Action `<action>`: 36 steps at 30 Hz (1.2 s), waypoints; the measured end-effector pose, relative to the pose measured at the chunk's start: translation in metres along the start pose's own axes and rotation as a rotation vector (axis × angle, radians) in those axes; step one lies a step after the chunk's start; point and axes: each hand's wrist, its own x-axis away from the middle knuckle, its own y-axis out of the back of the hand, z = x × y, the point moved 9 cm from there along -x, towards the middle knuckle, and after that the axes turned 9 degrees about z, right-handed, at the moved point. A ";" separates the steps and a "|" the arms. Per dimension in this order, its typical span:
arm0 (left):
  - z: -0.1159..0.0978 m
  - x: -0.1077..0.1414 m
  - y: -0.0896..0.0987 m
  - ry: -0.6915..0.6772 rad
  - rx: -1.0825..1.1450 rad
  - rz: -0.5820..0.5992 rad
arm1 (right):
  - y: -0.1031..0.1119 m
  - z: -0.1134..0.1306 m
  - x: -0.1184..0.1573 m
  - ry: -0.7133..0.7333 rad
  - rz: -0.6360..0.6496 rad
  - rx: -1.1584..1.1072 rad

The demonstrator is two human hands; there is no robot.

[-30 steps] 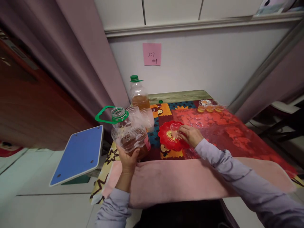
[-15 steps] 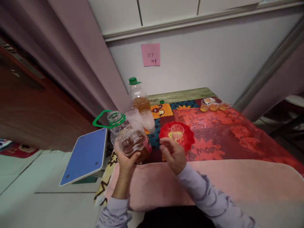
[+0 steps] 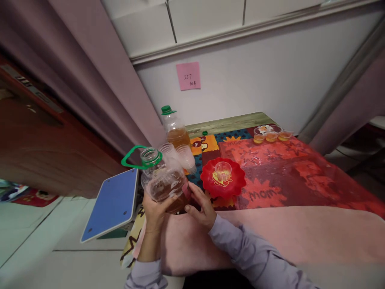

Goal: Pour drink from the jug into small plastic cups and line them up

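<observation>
A large clear plastic bottle (image 3: 168,186) of amber drink, uncapped and with a green carry handle, is tilted over the table's near left corner. My left hand (image 3: 156,206) is wrapped round its near side. At the bottle's right side, by the pink label, my right hand (image 3: 203,206) has its fingers against it and its thumb apart, near the base. Just right of my right hand lies a red scalloped plate (image 3: 207,186), with a clear plastic cup (image 3: 223,171) standing on it. Stacked clear cups (image 3: 185,157) stand right behind the bottle.
A second bottle (image 3: 177,136) with a green cap stands at the back left. Several cups of amber drink (image 3: 271,137) sit at the back right. A small green cap (image 3: 205,133) lies near the wall. A blue board (image 3: 111,204) is left of the table.
My right hand has moved left and down from beside the red plate to the bottle's right side. The left hand still holds the bottle. The view has shifted slightly.
</observation>
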 end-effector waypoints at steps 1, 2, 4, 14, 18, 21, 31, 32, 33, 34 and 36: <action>-0.006 0.000 0.000 -0.005 -0.044 0.011 | -0.002 -0.003 0.001 -0.038 0.006 -0.107; -0.011 -0.001 0.000 -0.007 -0.087 0.032 | -0.005 -0.006 0.002 -0.073 0.013 -0.213; -0.023 -0.002 -0.002 -0.006 -0.152 0.090 | -0.009 -0.009 0.003 -0.135 0.011 -0.375; -0.064 0.001 -0.024 0.072 -0.450 0.274 | -0.018 -0.028 0.003 -0.278 0.074 -0.448; -0.066 0.003 -0.033 0.064 -0.571 0.293 | -0.015 -0.035 0.003 -0.268 0.027 -0.441; -0.069 0.002 -0.037 -0.037 -0.665 0.303 | -0.013 -0.031 0.001 -0.231 -0.019 -0.482; -0.085 0.002 -0.061 -0.190 -0.906 0.386 | -0.018 -0.032 0.008 -0.331 -0.047 -0.617; -0.086 0.003 -0.062 -0.196 -0.921 0.394 | -0.019 -0.033 0.009 -0.338 -0.049 -0.631; -0.086 0.003 -0.063 -0.196 -0.943 0.399 | -0.020 -0.034 0.009 -0.345 -0.046 -0.649; -0.087 0.003 -0.064 -0.195 -0.969 0.405 | -0.022 -0.035 0.009 -0.350 -0.042 -0.671; -0.089 0.005 -0.066 -0.186 -1.023 0.413 | -0.025 -0.036 0.009 -0.364 -0.038 -0.720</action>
